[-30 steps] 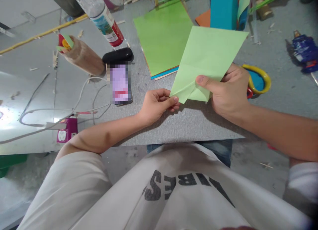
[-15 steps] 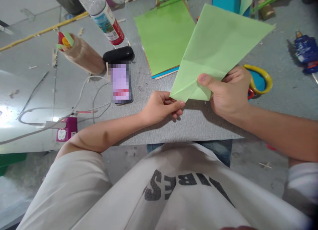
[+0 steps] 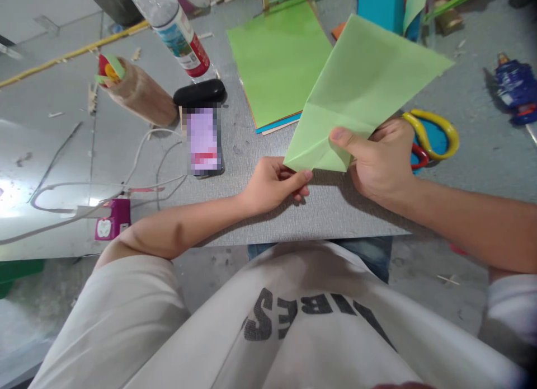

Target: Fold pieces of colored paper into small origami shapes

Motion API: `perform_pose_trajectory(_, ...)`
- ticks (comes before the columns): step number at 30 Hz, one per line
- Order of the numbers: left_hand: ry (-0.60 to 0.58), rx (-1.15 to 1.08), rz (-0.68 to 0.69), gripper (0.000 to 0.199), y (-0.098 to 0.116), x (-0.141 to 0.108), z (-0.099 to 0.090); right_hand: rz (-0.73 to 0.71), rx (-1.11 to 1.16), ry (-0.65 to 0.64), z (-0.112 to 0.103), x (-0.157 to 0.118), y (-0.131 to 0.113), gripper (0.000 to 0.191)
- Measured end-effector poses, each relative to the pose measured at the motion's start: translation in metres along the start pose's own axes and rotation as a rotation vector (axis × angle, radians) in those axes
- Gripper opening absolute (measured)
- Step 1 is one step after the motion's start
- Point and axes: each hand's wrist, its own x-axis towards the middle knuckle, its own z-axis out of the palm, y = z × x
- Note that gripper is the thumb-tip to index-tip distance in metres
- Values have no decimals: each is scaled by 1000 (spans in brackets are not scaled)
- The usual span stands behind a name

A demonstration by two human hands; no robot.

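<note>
A folded sheet of light green paper (image 3: 369,75) is held tilted above the near part of the grey table, its wide end pointing away from me. My left hand (image 3: 274,184) pinches its lower left corner between thumb and fingers. On the right, my right hand (image 3: 380,156) grips the paper's lower right side, thumb lying on top and the other fingers hidden behind it. Crease lines run across the sheet near both thumbs. Just beyond my right hand lie scissors with yellow and red handles (image 3: 451,137), partly covered by that hand.
A stack of coloured paper (image 3: 279,64) lies behind the held sheet. To the left are a phone (image 3: 204,140), a black case (image 3: 200,92), a plastic bottle (image 3: 180,39), a wooden cup (image 3: 145,92) and a magenta plug adapter (image 3: 113,218) with cables. A blue glue gun (image 3: 517,89) sits far right.
The paper's far end has dipped slightly toward me and left. My right hand has shifted a little left with it, uncovering more of the red scissor handle. My left hand keeps nearly the same place.
</note>
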Motion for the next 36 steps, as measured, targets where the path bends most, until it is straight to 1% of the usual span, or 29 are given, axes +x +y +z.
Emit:
perform_pose_trajectory(3, 0, -12, -15, 74, 1, -2, -1, 15, -14, -7, -2, 0, 1, 39)
perform_pose_trajectory(7, -29, -34, -77, 63, 5, -4, -2, 3, -22, -14, -5, 1, 2, 31)
perform_pose_trajectory(9, -50, -23, -80, 56, 5, -5, -5, 9, -18, -13, -6, 3, 3, 31)
perform_pose_trajectory(12, -51, 11, 2, 48, 4, -5, -12, 27, -5, -9, -9, 7, 5, 38)
perform_pose_trajectory(15, 19, 8, 151, 46, 1, -2, -19, 55, -26, -31, -12, 9, 4, 44)
perform_pose_trajectory(17, 54, -1, 215, 56, -3, 0, -20, 56, -89, -69, -13, 9, -2, 40)
perform_pose_trajectory(19, 50, 38, 241, 68, -8, 1, -19, 19, -167, -95, -13, 7, -8, 35)
perform_pose_trajectory(20, 48, 85, 262, 67, -11, 1, -17, -4, -197, -107, -12, 6, -12, 35)
perform_pose_trajectory(21, 60, 152, 299, 59, -14, 0, -16, -27, -212, -113, -12, 4, -15, 37)
perform_pose_trajectory(23, 149, 322, 440, 41, -20, -1, -17, -43, -217, -172, -13, 2, -22, 40)
perform_pose_trajectory(25, 270, 495, 635, 34, -24, -2, -25, -20, -192, -311, -16, 2, -28, 42)
perform_pose_trajectory(26, 297, 585, 721, 33, -24, -2, -31, -6, -182, -388, -18, 4, -31, 44)
perform_pose_trajectory(27, 300, 675, 791, 32, -24, -2, -38, 9, -180, -459, -21, 7, -33, 45)
perform_pose_trajectory(28, 264, 777, 836, 31, -23, -1, -45, 20, -185, -500, -24, 11, -35, 44)
perform_pose_trajectory(30, 219, 963, 876, 21, -21, 1, -57, 37, -211, -485, -33, 26, -35, 43)
perform_pose_trajectory(31, 232, 1051, 881, 14, -19, 2, -61, 41, -222, -428, -39, 36, -34, 49)
perform_pose_trajectory(32, 264, 1139, 882, 12, -17, 3, -63, 43, -237, -378, -46, 47, -33, 57)
perform_pose_trajectory(33, 300, 1233, 879, 16, -15, 3, -63, 62, -299, -373, -52, 59, -31, 64)
perform_pose_trajectory(34, 330, 1332, 872, 22, -13, 4, -61, 35, -367, -330, -60, 70, -29, 62)
perform_pose_trajectory(35, 342, 1431, 864, 27, -12, 4, -58, 17, -414, -268, -66, 79, -27, 53)
perform_pose_trajectory(36, 334, 1526, 856, 30, -10, 3, -55, 8, -443, -237, -72, 86, -26, 44)
